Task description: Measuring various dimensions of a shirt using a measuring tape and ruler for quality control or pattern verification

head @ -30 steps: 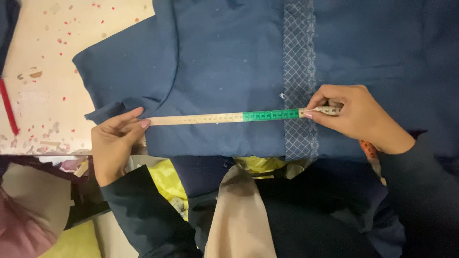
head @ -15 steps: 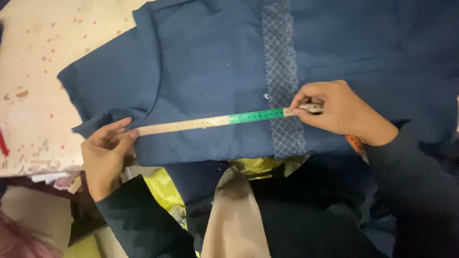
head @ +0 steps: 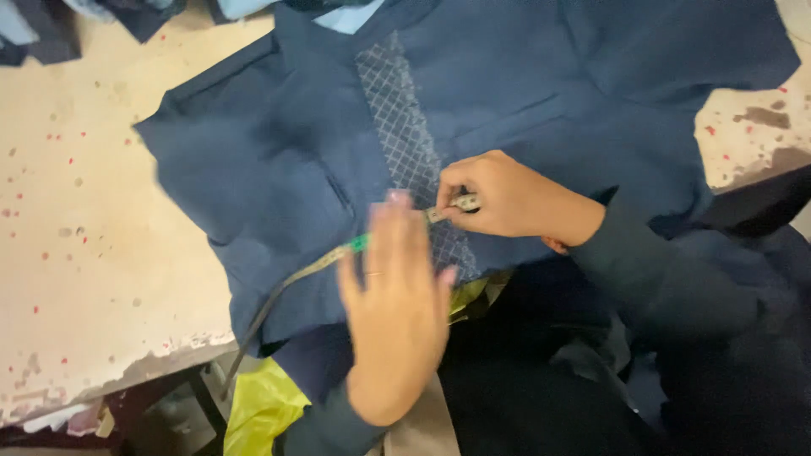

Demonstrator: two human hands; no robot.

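On the navy garment, my right hand pinches the measuring tape while my left hand hovers open, so the slack tape may slide off the table.

No packages, labels, signs or screens in view, nothing boxed or wrapped, no tag showing on any item, no printed panel or display anywhere across the scene

A worn cream table flecked with red.
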